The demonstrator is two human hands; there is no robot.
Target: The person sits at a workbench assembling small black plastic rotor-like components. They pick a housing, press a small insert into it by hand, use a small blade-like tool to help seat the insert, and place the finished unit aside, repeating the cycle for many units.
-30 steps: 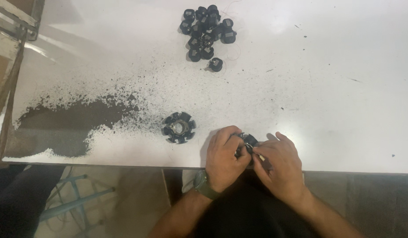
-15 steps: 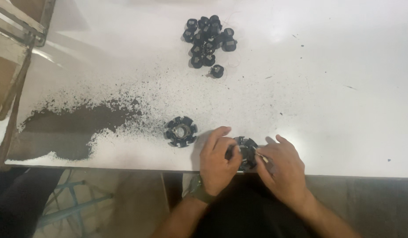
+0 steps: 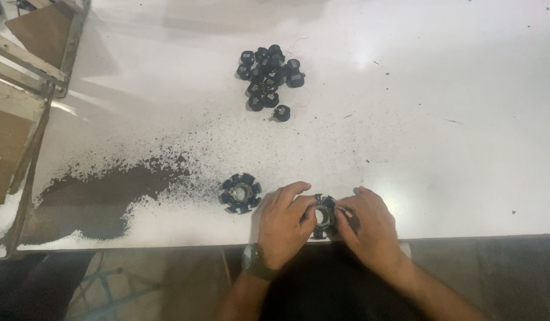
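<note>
Near the front edge of the white table (image 3: 441,119), my left hand (image 3: 285,223) and my right hand (image 3: 370,223) both grip a black round toothed part (image 3: 324,215) that rests between them. My fingers cover most of its sides, and its centre hole shows. A second black toothed part (image 3: 240,192) of the same kind lies on the table just left of my left hand, untouched. A dark watch sits on my left wrist.
A pile of several small black caps (image 3: 269,74) lies at the far middle of the table. Dark powder (image 3: 102,190) is spread over the left front of the table. A wooden frame (image 3: 25,77) stands at the far left.
The view has shifted so hands and parts appear lower in the frame. My hands stay closed around the toothed part, which now shows more between them.
</note>
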